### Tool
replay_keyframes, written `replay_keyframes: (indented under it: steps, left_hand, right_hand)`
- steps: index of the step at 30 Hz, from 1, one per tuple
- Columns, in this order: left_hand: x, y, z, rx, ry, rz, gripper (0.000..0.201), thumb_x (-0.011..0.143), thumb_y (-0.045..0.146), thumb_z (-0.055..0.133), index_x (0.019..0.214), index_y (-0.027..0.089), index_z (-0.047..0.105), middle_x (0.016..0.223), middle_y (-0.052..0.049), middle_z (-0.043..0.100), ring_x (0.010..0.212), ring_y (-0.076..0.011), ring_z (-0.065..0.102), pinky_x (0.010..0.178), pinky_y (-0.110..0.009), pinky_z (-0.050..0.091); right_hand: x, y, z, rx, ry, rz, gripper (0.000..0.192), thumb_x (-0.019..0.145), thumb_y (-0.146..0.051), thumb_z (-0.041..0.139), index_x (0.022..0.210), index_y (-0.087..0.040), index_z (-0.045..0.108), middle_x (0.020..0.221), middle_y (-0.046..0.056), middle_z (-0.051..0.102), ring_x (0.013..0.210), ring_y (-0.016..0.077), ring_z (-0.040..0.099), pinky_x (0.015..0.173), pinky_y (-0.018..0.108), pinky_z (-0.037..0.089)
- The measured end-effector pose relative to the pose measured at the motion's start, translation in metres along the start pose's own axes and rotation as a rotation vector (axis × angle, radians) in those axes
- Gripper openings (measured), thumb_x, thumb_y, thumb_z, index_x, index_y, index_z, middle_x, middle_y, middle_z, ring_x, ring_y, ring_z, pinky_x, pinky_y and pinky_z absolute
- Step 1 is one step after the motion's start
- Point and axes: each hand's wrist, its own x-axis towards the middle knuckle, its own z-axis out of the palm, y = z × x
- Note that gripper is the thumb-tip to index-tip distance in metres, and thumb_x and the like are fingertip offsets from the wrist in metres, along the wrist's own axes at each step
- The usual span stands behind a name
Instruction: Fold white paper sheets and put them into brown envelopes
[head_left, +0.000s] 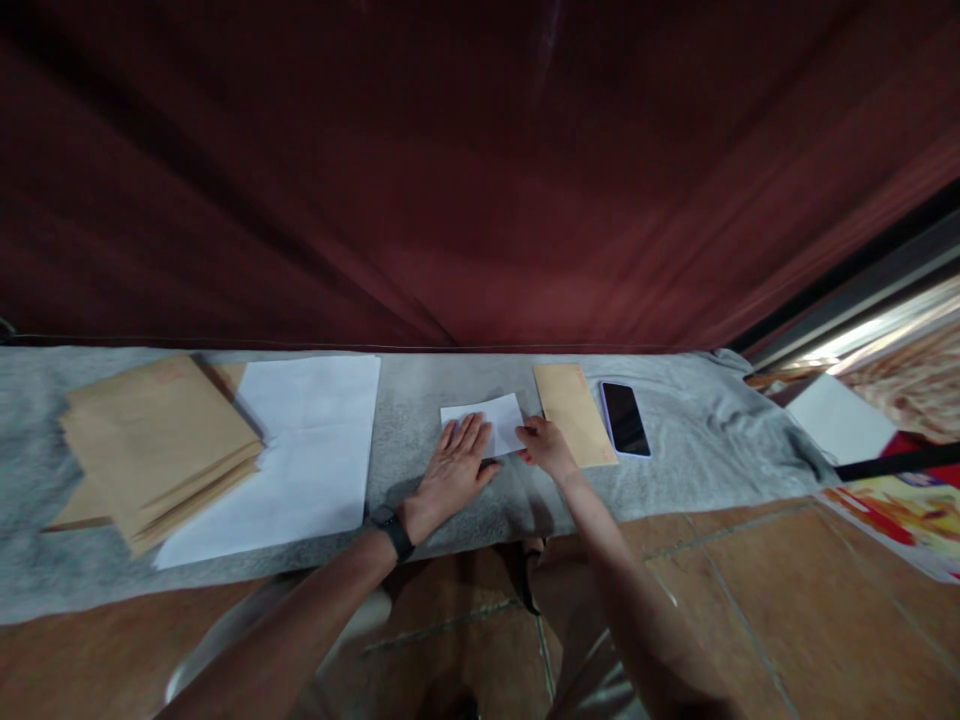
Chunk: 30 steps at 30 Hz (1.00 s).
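A small folded sheet of white paper (504,410) lies on the grey cloth between my hands. My left hand (459,465), a dark watch on its wrist, rests flat on the paper's left part with the fingers stretched out. At the paper's right edge, my right hand (546,444) pinches the corner between thumb and fingers. Just right of that hand lies a single brown envelope (576,412), flat on the cloth.
Further right is a phone (625,420) with a dark screen. On the left, a stack of brown envelopes (161,430) overlaps large white sheets (315,440). A dark red curtain (480,200) hangs behind the cloth-covered surface (409,400). Tiled floor (720,590) lies in front.
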Motion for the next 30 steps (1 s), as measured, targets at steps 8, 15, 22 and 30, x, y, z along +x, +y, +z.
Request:
replay_keyframes:
  steps: [8,15,22,30]
  left_hand:
    - [0.004,-0.002,-0.005,0.050,-0.047,0.016,0.044,0.104,0.022,0.037,0.143,0.013,0.054,0.157,-0.016,0.049,0.148,-0.0253,0.043,0.124,-0.046,0.030]
    - [0.004,-0.010,-0.010,0.066,-0.048,-0.009,0.047,0.102,0.025,0.042,0.147,0.013,0.051,0.157,-0.016,0.049,0.148,-0.0265,0.043,0.123,-0.044,0.033]
    - [0.009,-0.024,-0.008,0.128,-0.072,-0.058,0.061,0.094,0.005,0.029,0.152,0.012,0.046,0.161,-0.014,0.044,0.151,-0.0244,0.038,0.125,-0.042,0.031]
    - [0.009,-0.024,-0.002,0.107,-0.107,-0.110,0.063,0.092,0.003,0.030,0.153,0.010,0.044,0.160,-0.018,0.044,0.151,-0.0263,0.038,0.122,-0.044,0.034]
  right_hand:
    - [0.005,0.003,-0.002,0.001,0.059,0.011,0.009,0.090,-0.017,0.062,0.083,-0.017,0.067,0.059,0.000,0.065,0.052,0.0128,0.063,0.055,0.020,0.045]
    - [0.010,-0.002,0.001,0.184,0.034,0.024,0.016,0.090,-0.025,0.059,0.075,-0.019,0.055,0.049,-0.006,0.054,0.044,0.0104,0.056,0.044,0.017,0.043]
    - [0.018,-0.003,0.012,0.169,0.069,0.002,0.014,0.092,-0.026,0.053,0.080,-0.018,0.059,0.055,-0.004,0.058,0.046,0.0116,0.058,0.045,0.019,0.046]
    - [0.008,-0.008,0.016,-0.153,0.243,-0.121,0.022,0.097,-0.023,0.052,0.113,-0.018,0.067,0.101,0.010,0.074,0.098,0.0231,0.069,0.088,0.032,0.053]
